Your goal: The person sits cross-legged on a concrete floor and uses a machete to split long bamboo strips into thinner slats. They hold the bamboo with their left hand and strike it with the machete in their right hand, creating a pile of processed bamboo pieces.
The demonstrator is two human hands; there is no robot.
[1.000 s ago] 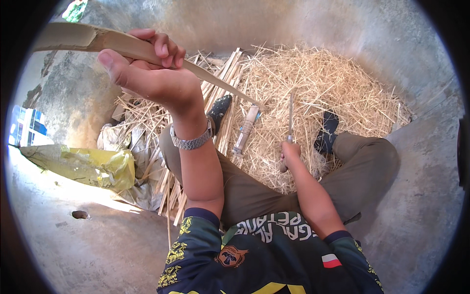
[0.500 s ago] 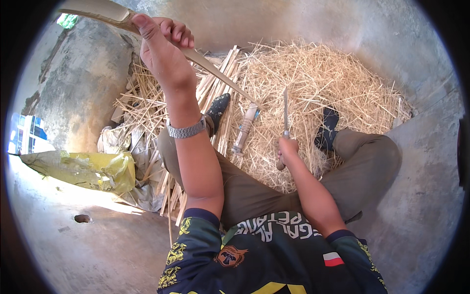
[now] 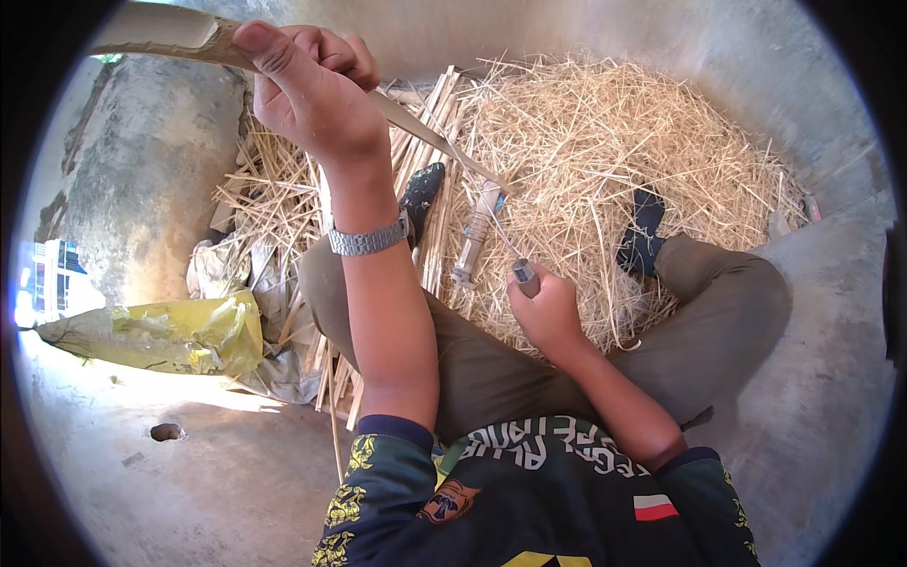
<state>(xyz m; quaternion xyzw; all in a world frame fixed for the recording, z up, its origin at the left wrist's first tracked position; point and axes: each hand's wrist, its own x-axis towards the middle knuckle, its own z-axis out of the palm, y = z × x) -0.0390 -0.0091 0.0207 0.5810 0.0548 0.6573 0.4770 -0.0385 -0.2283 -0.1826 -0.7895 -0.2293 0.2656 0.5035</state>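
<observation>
Left fingers (image 3: 326, 47) grip a strip (image 3: 406, 118) at eleven o'clock, right fingers (image 3: 525, 314) a knife (image 3: 525, 277); I think one strip end's thinned, one isn't.

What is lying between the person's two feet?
The head view shows pale slats, a cord-wrapped block and thin shavings, overlapped by the knife blade and the curved strip's end.

Right hand (image 3: 550, 307) turned inward. Knife blade (image 3: 506, 234), earlier pointing straight ahead of that fist, now slants leftward from it, toward the bamboo strip (image 3: 414, 122) beyond the grip of the left hand (image 3: 319, 94); contact unclear.
</observation>
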